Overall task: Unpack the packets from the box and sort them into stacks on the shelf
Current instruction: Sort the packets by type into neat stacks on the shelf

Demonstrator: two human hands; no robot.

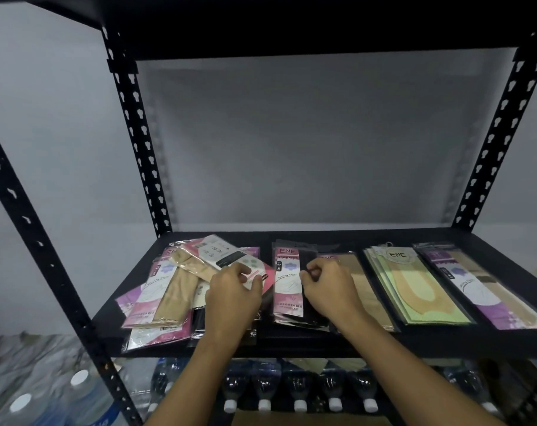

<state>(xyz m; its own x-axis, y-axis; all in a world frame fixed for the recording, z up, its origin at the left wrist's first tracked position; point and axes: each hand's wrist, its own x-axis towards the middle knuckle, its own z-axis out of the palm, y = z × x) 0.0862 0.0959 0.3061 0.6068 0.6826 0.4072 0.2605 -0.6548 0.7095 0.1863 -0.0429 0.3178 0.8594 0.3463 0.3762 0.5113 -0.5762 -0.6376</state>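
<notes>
Flat plastic packets lie on the black shelf board (322,345). At the left is a loose jumbled pile (162,299) of pink, purple and beige packets. My left hand (233,295) pinches a pink-and-white packet (230,256) lying on top of that pile. My right hand (328,287) rests with curled fingers on a stack of black packets (287,287); whether it grips the top one I cannot tell. Further right lie a beige stack (365,290), a green stack (414,287) and a purple stack (482,290). No box is in view.
Black slotted uprights (138,133) frame the shelf, with another board overhead. Below the shelf stands a row of dark bottles with white caps (301,395). Large clear water bottles (45,395) stand at the lower left. A grey wall is behind.
</notes>
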